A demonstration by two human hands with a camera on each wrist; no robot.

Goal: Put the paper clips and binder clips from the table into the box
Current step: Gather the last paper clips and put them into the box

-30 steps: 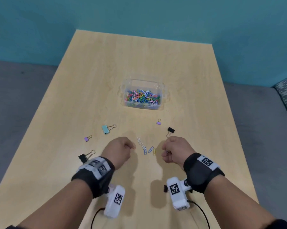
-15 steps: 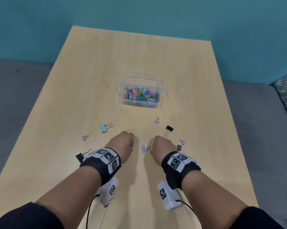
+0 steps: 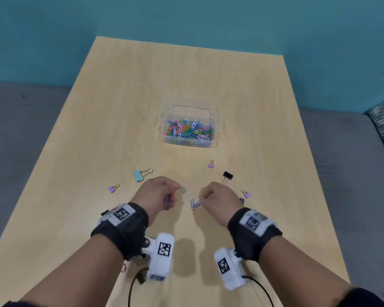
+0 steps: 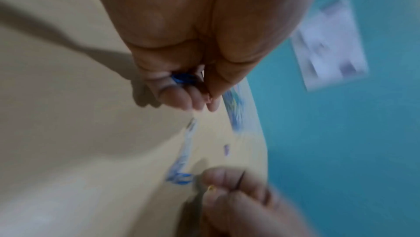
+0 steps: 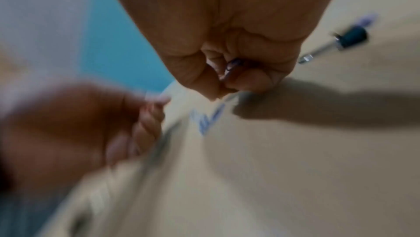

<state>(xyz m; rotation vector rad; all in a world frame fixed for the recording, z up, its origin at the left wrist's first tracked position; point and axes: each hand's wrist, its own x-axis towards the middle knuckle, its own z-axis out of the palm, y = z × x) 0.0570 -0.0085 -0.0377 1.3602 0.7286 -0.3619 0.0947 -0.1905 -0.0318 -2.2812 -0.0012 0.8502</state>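
A clear plastic box (image 3: pixel 215 120) holding several coloured paper clips stands mid-table. A short row of white and blue paper clips (image 3: pixel 191 199) lies on the table between my hands. My left hand (image 3: pixel 175 192) is curled just left of the row, and blue paper clips (image 4: pixel 181 79) show inside its fingers. To the right of the row, my right hand (image 3: pixel 203 194) is curled too, with a dark clip (image 5: pixel 232 65) between its fingers and a yellow tip (image 4: pixel 211 188) peeping out. Both wrist views are blurred.
Binder clips lie scattered on the wooden table (image 3: pixel 98 129): teal (image 3: pixel 138 175), purple (image 3: pixel 112 189), purple (image 3: pixel 211 165), black (image 3: pixel 228 175), purple (image 3: pixel 247 194). A dark one (image 3: pixel 242 200) is half hidden by my right hand, another (image 3: pixel 104 212) by my left wrist.
The yellow paper clip that lay beside the blue ones a second ago is gone from the table. My right hand moved left to the row. Both hands stay curled.
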